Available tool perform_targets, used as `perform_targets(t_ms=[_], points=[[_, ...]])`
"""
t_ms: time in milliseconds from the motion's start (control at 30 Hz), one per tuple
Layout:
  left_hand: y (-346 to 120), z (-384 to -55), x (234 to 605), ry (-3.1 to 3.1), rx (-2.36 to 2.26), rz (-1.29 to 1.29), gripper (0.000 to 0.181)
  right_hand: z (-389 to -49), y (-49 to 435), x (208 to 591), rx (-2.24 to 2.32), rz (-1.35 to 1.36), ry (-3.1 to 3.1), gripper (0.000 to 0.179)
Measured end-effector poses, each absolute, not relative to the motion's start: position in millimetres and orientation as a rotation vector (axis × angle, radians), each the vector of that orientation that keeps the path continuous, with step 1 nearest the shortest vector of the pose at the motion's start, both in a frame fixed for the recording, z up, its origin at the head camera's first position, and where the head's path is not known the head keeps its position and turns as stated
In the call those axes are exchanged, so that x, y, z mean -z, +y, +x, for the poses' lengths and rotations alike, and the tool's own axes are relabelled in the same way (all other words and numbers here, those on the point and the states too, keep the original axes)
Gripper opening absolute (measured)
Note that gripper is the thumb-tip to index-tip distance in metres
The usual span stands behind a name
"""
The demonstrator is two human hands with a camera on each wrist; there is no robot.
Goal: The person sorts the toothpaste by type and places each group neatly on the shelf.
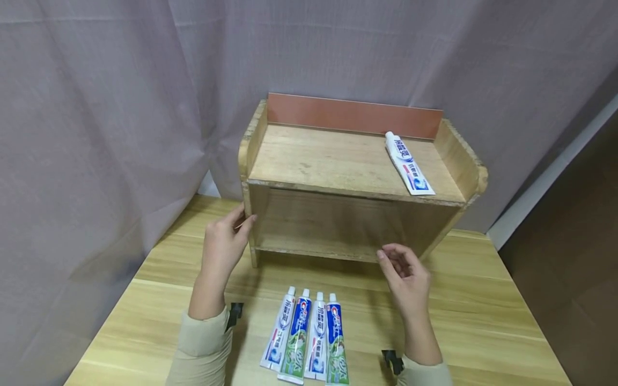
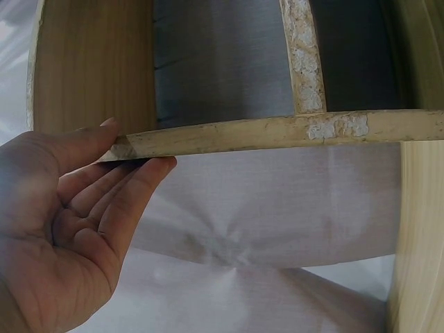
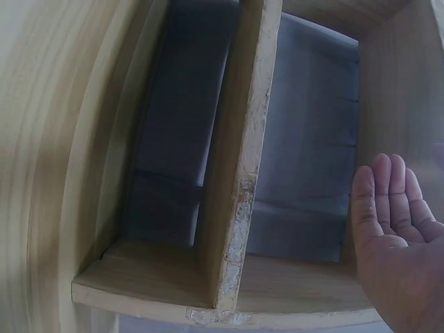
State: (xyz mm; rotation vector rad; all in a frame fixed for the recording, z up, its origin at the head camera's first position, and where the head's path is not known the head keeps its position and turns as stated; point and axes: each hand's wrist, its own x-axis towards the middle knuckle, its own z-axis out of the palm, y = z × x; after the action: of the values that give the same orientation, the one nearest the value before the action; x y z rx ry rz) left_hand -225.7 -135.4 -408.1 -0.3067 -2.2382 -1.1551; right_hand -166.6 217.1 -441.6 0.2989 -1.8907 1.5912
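A two-tier wooden shelf (image 1: 314, 155) stands on the table. My left hand (image 1: 223, 241) grips the front edge of its left side panel (image 2: 236, 135), with the thumb on one face and the fingers on the other in the left wrist view. My right hand (image 1: 409, 276) is in front of the lower board, toward the right side, holding nothing. Its fingers (image 3: 383, 198) are extended and close together in the right wrist view. On the shelf's top board, at the right, lies a white and blue toothpaste tube (image 1: 407, 165), cap toward the back.
Several toothpaste tubes lie side by side on the table (image 1: 483, 311) between my forearms, caps toward the shelf: white ones (image 1: 317, 338) alternate with blue and green ones (image 1: 296, 343). A reddish-brown strip (image 1: 352, 115) backs the top board. Grey curtain (image 1: 120, 107) hangs behind.
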Motion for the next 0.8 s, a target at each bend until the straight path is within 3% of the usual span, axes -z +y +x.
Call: perform_targets(t_ms=[800], points=[[-135,-225,408,-2.244,1.149,-0.298,0.03,-149,210,471,-1.612,0.204,-2.057,0.018]])
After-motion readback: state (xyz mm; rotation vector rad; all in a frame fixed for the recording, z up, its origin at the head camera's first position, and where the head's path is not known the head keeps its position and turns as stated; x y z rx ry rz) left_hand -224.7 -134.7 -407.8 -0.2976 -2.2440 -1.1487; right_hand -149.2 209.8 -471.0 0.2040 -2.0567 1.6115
